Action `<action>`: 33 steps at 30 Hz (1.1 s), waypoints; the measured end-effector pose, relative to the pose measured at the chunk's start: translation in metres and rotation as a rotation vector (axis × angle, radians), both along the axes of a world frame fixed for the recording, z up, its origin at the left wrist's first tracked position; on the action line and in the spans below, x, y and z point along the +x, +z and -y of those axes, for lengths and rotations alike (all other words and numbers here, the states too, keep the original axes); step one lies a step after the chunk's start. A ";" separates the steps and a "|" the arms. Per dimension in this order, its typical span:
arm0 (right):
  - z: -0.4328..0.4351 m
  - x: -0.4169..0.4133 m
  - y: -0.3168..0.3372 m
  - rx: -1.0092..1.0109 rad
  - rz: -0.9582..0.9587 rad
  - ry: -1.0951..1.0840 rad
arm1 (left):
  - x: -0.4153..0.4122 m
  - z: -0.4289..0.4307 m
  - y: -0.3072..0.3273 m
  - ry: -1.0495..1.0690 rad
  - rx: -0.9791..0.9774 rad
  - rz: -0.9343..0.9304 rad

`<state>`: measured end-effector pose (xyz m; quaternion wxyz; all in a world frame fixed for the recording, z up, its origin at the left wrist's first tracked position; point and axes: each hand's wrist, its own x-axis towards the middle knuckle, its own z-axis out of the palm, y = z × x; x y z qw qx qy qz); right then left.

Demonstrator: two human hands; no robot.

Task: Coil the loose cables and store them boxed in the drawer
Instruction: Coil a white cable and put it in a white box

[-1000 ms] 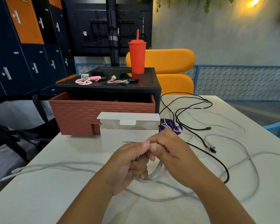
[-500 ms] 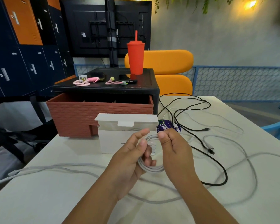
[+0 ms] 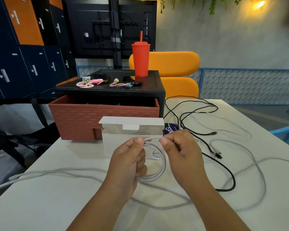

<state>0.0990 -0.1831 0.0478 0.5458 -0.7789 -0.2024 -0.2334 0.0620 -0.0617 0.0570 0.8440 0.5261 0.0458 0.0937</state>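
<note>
A white cable (image 3: 158, 170) is partly wound into a small coil held above the table. My left hand (image 3: 128, 162) grips the coil's left side, thumb on top. My right hand (image 3: 180, 155) pinches the cable at the coil's top right. The rest of this cable trails loose over the white table (image 3: 40, 205) to the left and right. Behind the hands stands an open white box (image 3: 123, 140) with its lid flap up. The brick-red drawer (image 3: 83, 119) is pulled out of a black unit (image 3: 110, 90). A black cable (image 3: 223, 170) lies loose on the right.
A red tumbler (image 3: 141, 59) with a straw, pink cable ties (image 3: 87, 83) and small items sit on the black unit. A thin white cable (image 3: 232, 129) lies at the far right. An orange chair (image 3: 173, 64) stands behind; a blue chair edge (image 3: 285, 132) is at the right.
Both hands have risen and moved apart, from pressed together low over the table to holding the coil upright in front of the box. The coil has grown wider.
</note>
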 end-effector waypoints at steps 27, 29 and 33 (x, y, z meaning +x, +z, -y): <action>-0.001 -0.007 0.015 0.414 -0.551 0.338 | 0.001 -0.005 0.002 0.058 -0.024 0.075; -0.005 -0.010 0.015 0.349 -0.568 0.379 | 0.001 -0.004 0.002 0.104 0.013 0.090; -0.013 -0.014 0.009 0.140 -0.553 0.354 | 0.000 -0.002 0.001 0.200 0.089 0.120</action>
